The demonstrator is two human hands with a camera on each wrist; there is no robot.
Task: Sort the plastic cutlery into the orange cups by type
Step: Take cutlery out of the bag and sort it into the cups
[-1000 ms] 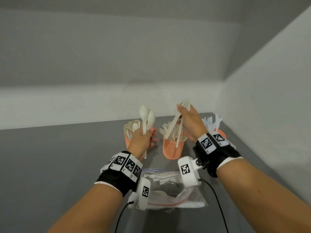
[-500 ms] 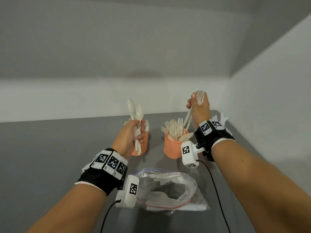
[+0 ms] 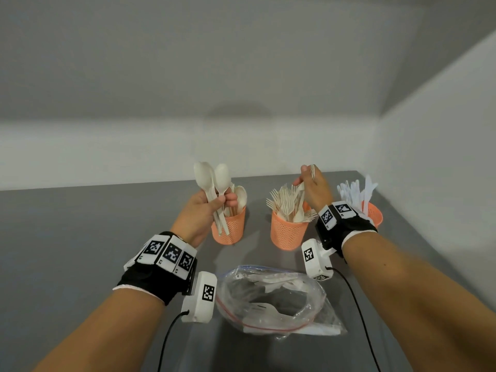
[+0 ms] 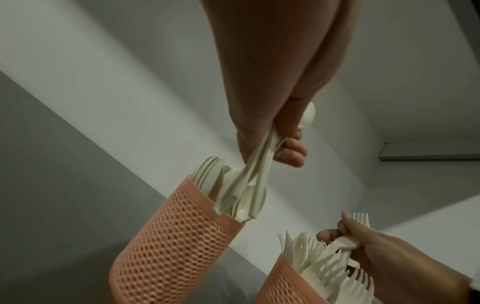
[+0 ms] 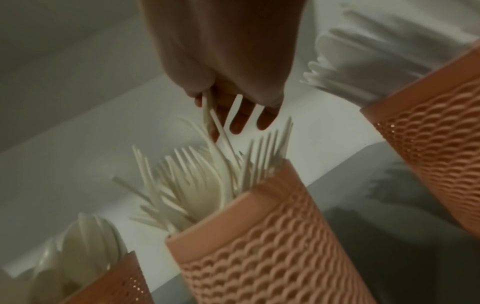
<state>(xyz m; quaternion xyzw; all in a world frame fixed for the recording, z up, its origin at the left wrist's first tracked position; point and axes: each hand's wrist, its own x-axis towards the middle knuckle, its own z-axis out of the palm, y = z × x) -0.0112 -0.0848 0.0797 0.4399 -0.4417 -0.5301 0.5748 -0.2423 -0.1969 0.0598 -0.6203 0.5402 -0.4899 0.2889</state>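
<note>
Bare recording booth: grey tabletop (image 3: 80, 237), plain white walls (image 3: 442, 130).

Soft, even indoor light; head view sharp, wrist views dimmer and softer

In the head view the light is diffuse and comes from above, with no glare; a faint rounded shadow sits on the back wall (image 3: 236, 114) at upper centre; wall lines bow toward the frame edges from the wide lens; the clear bag (image 3: 276, 299) at lower centre shows mild sheen; the left wrist view is dimmer, with the near hand at top centre soft and the mesh cup (image 4: 171, 246) at lower centre fairly crisp; the right wrist view is darkest and smeared, the white cutlery (image 5: 363, 61) at upper right blurred, a dark cast shadow at right centre.
</note>
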